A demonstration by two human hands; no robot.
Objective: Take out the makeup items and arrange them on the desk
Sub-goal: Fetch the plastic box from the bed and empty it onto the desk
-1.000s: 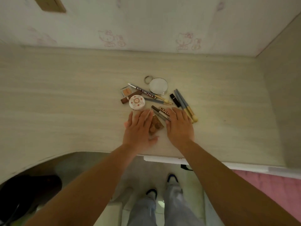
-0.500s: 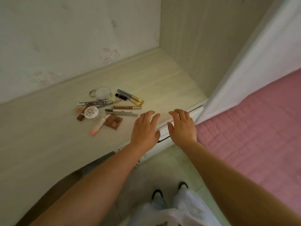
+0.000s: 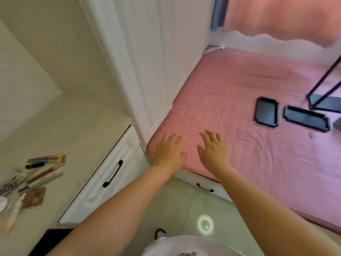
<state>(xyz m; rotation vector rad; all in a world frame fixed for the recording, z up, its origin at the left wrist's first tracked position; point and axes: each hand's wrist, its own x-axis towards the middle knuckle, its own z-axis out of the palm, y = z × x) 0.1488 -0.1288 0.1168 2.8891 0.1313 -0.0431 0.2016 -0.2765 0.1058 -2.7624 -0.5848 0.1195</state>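
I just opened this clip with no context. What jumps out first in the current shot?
Two bare hands, the left hand and right hand, spread open and empty over the near corner of a pink bed. Two dark phones lie side by side farther right on the bed. At the far left, makeup items lie clustered on the pale desk.

Bare forearms, no sleeves; white garment at the waist.
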